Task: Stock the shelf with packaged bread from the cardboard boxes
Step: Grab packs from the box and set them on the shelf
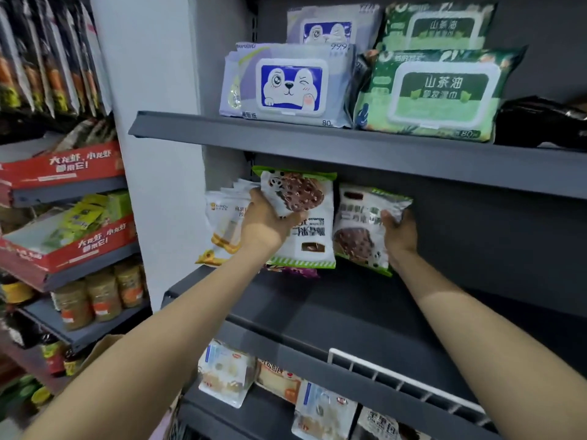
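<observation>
Two hands reach into the middle shelf (349,312) of a dark grey store rack, each gripping a white-and-green packet of chocolate-studded bread. The left hand (266,222) curls its fingers round the upper left edge of the left bread packet (301,223), which stands nearly upright and upside down, its lower edge at the shelf. The right hand (401,231) holds the right bread packet (362,227) by its right edge, thumb on the front; this packet tilts to the right and sits just beside the first, their edges touching or nearly so. Left of them, against the rack's side wall, stands a row of white bread packs with yellow print (222,230), partly hidden behind the left hand. A purple wrapper (295,270) peeks out under the left packet.

On the shelf above lie wet-wipe packs: pale lilac ones with a cartoon dog lid (287,85) and green ones (435,93) to their right, stacked two rows deep. A black bag (540,122) lies at the far right. On the lower shelf sit packs of sliced cake or bread (227,373), behind a white wire rail (403,381). To the left, a neighbouring rack holds red display cartons (63,166) and jars (101,296).
</observation>
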The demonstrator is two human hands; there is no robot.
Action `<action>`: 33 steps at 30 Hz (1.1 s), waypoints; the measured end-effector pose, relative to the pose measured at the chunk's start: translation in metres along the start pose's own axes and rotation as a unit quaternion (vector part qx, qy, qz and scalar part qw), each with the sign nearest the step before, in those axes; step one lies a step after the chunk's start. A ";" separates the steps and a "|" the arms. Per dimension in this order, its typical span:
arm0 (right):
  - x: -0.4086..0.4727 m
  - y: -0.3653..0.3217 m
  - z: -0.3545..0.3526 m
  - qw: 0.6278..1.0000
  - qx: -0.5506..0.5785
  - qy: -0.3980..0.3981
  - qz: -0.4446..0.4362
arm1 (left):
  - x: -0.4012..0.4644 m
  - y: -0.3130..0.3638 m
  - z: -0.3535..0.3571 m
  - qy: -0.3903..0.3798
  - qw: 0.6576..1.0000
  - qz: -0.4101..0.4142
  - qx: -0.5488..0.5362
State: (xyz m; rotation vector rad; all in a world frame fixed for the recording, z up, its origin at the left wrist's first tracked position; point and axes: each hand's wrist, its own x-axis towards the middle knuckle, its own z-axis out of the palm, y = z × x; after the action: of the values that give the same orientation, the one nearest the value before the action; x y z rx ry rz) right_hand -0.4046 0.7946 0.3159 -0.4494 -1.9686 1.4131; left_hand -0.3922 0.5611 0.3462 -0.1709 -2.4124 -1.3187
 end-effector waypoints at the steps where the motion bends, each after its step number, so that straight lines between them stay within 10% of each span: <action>1: 0.002 0.009 0.002 0.999 -0.044 0.000 -0.001 | 0.000 -0.002 -0.001 -0.006 1.000 0.012 0.002; 8: 0.026 0.032 -0.004 0.964 -0.234 -0.120 0.047 | -0.002 0.005 -0.001 -0.033 0.999 0.029 0.032; 16: 0.037 0.036 -0.006 0.962 -0.180 -0.202 0.041 | -0.004 0.024 0.013 -0.097 0.975 0.115 0.167; 24: 0.029 0.031 -0.021 0.972 0.006 -0.199 0.122 | 0.002 0.075 0.014 -0.095 0.790 0.387 0.467; 28: 0.013 -0.001 -0.050 0.980 0.117 -0.160 0.002 | 0.009 0.090 0.032 -0.117 0.678 0.504 0.522; 31: -0.008 -0.012 -0.067 0.927 -0.058 -0.364 -0.066 | 0.016 0.093 0.052 -0.140 0.604 0.545 0.565; 33: -0.017 -0.009 -0.064 0.914 -0.152 -0.363 -0.100 | 0.018 0.092 0.060 -0.129 0.609 0.544 0.563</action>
State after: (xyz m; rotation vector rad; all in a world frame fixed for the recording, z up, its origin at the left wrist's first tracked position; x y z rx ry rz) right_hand -0.3470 0.8257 0.3310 0.1936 -2.7532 1.2413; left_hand -0.3993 0.6600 0.3961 -1.2154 -2.0738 0.8257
